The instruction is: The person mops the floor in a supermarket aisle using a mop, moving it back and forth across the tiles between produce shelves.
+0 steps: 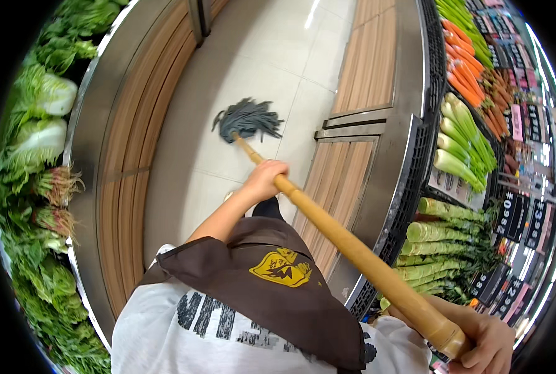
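Observation:
A string mop with a long bamboo handle (339, 236) runs slantwise across the view. My left hand (266, 179) is closed around the lower part of the handle, above the mop head. At the lower right, my right hand (489, 341) grips the thick top end of the handle. The dark grey mop head (250, 120) lies spread on the pale tiled floor (212, 149) between two produce displays. A dark apron (278, 299) with a yellow emblem covers part of my white shirt.
On the left, a metal-edged display with wood-look panels (128, 140) holds leafy greens and Chinese cabbages (39, 140). Along the right, a similar display (343, 173) carries carrots (462, 61), celery (465, 140), thick green stems (446, 233) and price signs. A metal post (199, 21) stands at the upper left.

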Available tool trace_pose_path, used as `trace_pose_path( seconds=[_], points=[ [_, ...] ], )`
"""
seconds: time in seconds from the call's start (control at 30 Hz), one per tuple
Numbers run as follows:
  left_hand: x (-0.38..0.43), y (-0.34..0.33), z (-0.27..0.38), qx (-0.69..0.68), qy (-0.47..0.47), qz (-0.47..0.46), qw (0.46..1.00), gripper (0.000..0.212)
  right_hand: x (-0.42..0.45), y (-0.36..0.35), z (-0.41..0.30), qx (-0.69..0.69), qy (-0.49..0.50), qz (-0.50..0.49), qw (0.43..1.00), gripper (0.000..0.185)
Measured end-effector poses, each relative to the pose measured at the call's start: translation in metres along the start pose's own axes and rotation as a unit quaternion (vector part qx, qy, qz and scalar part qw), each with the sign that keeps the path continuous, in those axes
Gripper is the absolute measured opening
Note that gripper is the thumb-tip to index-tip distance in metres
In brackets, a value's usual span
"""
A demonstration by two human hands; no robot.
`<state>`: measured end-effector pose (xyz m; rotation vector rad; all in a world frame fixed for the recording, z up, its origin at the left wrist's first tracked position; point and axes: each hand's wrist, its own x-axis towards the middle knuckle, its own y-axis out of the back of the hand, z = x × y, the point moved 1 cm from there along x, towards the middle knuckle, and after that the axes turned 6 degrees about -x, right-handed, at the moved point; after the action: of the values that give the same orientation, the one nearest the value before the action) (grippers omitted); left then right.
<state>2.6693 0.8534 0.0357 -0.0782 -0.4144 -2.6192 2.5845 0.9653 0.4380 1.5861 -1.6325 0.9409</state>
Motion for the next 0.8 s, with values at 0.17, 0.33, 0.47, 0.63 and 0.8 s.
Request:
trace_pose_path(
  seconds=[0.17, 0.33, 0.47, 0.63, 0.8],
  points=[
    [-0.013, -0.003, -0.009, 0.029, 0.077, 0.068, 0.994, 0.022, -0.034, 0.031, -0.017, 0.104, -0.114, 0.071, 0.986, 0.030],
    [0.029, -0.056, -0.022, 0.069, 0.102, 0.227, 0.966, 0.015, -0.064, 0.098, -0.038, 0.107, -0.160, -0.053, 0.980, 0.025],
    [0.101, -0.090, -0.042, 0.101, 0.075, 0.188, 0.974, 0.011, -0.074, 0.128, -0.039, 0.024, -0.142, -0.039, 0.989, 0.025],
    [0.207, -0.146, -0.065, 0.062, -0.019, 0.027, 0.998, 0.009, -0.127, 0.151, -0.048, -0.111, -0.140, 0.033, 0.983, 0.019],
    [0.237, -0.211, -0.069, -0.001, -0.080, -0.088, 0.993, 0.014, -0.146, 0.137, -0.059, -0.235, -0.155, 0.054, 0.958, 0.016]
  ],
)
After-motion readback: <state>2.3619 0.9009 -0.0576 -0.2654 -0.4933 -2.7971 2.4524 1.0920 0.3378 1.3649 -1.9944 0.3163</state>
